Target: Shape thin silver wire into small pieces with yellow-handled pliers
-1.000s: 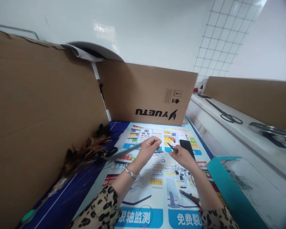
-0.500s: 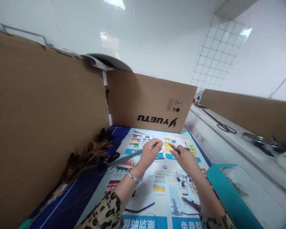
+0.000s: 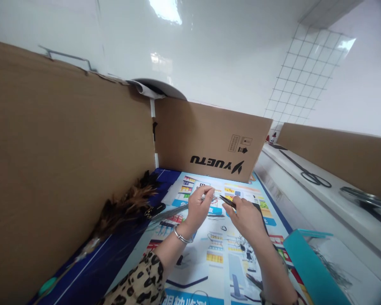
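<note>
Head view: right hand (image 3: 246,218) grips dark slim-nosed pliers (image 3: 228,201) pointing toward the left hand (image 3: 199,205), pinched closed, contents unclear; below both grips lies a small dark loop (image 3: 224,225).

tool (image 3: 228,202): black | left sleeve (image 3: 139,280): tan (black leopard spots) | box (image 3: 311,267): teal

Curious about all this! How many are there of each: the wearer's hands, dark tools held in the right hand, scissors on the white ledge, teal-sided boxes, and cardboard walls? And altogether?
Hands: 2 (left hand, right hand)
Held dark tool: 1
Scissors: 1
Teal-sided box: 1
Cardboard walls: 3 (left wall, back wall, right wall)
Total: 8
</note>
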The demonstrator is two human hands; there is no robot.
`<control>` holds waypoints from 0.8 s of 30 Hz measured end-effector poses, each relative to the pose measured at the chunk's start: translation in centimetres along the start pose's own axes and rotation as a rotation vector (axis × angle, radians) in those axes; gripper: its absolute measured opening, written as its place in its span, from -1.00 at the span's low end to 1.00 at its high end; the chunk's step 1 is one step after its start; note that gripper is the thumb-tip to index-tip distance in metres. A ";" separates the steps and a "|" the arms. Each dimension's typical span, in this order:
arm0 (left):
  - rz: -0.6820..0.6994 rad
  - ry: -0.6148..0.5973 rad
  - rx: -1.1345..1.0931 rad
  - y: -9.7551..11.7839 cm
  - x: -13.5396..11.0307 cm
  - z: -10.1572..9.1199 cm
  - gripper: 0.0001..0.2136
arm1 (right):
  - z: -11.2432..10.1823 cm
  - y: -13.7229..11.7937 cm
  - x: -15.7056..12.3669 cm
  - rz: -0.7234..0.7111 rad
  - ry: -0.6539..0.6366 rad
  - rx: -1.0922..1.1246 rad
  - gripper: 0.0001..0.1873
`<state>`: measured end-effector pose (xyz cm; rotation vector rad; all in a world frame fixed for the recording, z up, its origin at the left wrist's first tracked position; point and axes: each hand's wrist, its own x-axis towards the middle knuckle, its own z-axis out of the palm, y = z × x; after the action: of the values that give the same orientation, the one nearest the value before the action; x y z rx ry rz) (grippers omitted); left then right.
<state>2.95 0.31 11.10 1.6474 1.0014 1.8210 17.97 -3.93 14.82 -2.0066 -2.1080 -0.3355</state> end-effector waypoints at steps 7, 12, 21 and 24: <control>0.020 0.005 0.041 0.1 -0.5 0.2 -0.85 | 0.2 -1.3 -0.4 0.050 0.034 -0.083 -0.32; 0.036 0.007 0.048 -0.1 -0.5 0.2 -0.86 | 0.7 -1.6 -0.4 0.064 0.015 -0.090 -0.32; 0.047 -0.003 0.083 -0.6 -0.6 0.3 -0.86 | 1.2 -1.1 -0.1 0.051 0.012 -0.080 -0.33; 0.042 -0.005 0.081 -0.6 -0.8 0.3 -0.86 | 1.3 -1.1 -0.1 0.051 0.018 -0.086 -0.33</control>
<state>3.33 0.15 10.13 1.7314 1.0586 1.8246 16.91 -3.66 13.55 -2.0916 -2.0611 -0.4409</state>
